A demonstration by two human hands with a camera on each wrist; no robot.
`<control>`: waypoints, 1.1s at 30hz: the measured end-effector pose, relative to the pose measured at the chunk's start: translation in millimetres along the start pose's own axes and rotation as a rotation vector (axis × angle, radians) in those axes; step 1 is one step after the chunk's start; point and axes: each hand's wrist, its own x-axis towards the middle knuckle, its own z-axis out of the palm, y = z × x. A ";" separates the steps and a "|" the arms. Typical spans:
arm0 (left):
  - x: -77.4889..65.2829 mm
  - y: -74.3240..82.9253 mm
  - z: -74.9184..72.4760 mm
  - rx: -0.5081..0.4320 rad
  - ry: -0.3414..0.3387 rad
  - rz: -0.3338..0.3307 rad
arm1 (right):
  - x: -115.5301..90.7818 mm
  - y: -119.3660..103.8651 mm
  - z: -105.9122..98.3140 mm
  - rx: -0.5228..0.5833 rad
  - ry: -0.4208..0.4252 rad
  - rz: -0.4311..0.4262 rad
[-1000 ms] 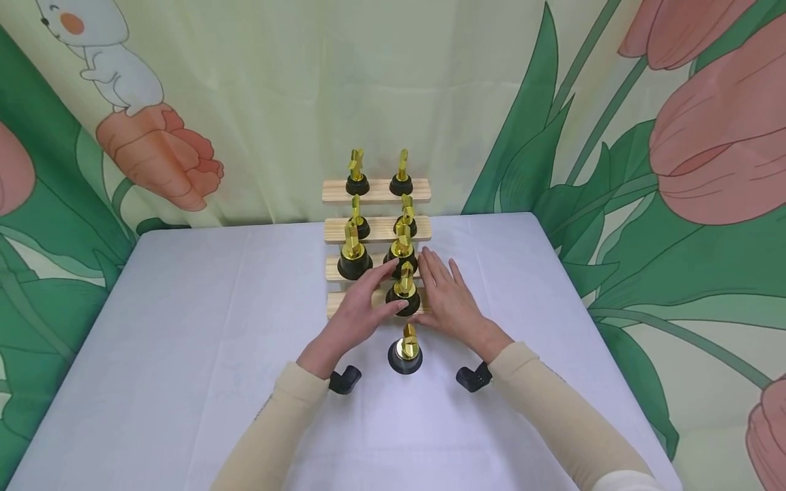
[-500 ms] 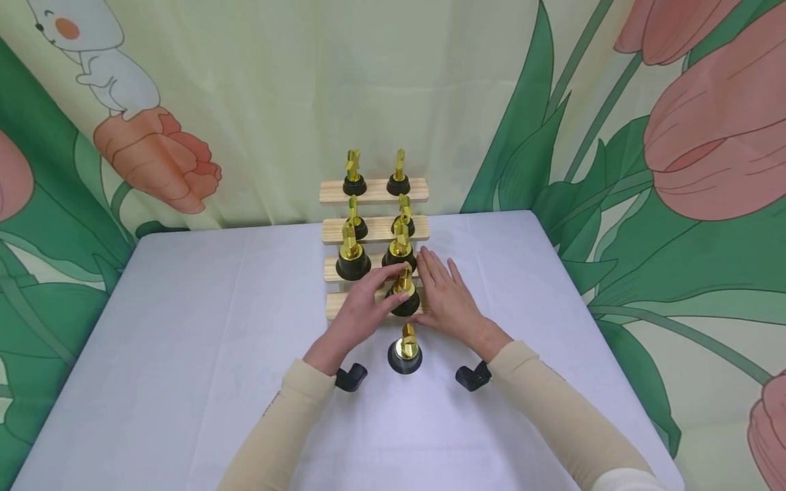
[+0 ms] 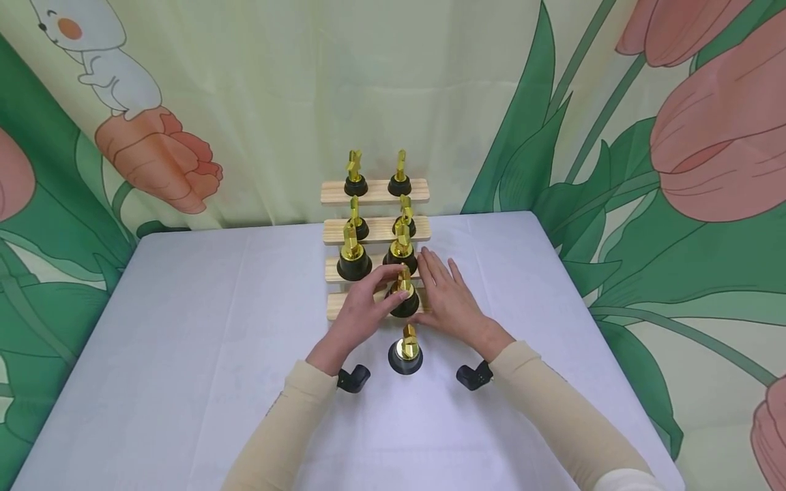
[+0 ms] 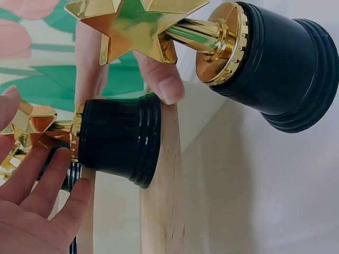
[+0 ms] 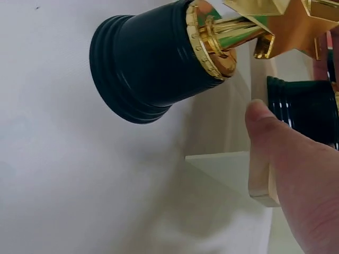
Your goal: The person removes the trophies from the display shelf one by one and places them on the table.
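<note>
Black-based gold star trophies stand in two columns on a four-step wooden rack [image 3: 376, 194]. My left hand [image 3: 359, 310] holds the trophy [image 3: 403, 303] on the lowest step, thumb and index finger at its star. In the left wrist view this held trophy [image 4: 119, 138] stands upright on the step, other fingers spread beside it. My right hand [image 3: 454, 303] lies straight-fingered along the right side of the rack. Its thumb [image 5: 275, 132] reaches to the lowest step's edge beside the trophy base. Another star trophy [image 3: 406, 356] stands on the table in front of the rack.
A white cloth covers the table [image 3: 184, 341]. Black wrist devices [image 3: 353, 378] show below both wrists. Behind the rack hangs a curtain [image 3: 264, 123] printed with tulips and a rabbit. A trophy [image 3: 354, 262] fills the left of the second-lowest step.
My left hand has moved slightly right, and its thumb and index finger have drawn together on the lowest step's trophy. The right hand keeps its place. The head view shifts slightly.
</note>
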 end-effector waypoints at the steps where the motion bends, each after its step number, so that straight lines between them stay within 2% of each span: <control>1: -0.3 0.0 0.1 0.001 0.005 0.002 | 0.0 0.6 -0.1 0.011 -0.005 0.000; 6: -1.6 1.2 -1.7 0.011 0.018 0.015 | 0.1 3.7 -0.2 0.082 -0.013 -0.004; 11: -3.9 2.7 -5.4 0.025 0.029 0.022 | 0.0 6.2 0.8 0.093 0.003 -0.028; 25: -13.6 -1.0 -15.6 0.041 0.044 0.057 | -1.3 7.9 1.9 0.078 0.002 -0.041; 33: -24.6 -0.8 -23.6 0.048 0.065 0.039 | -1.0 4.9 0.4 0.015 0.006 -0.044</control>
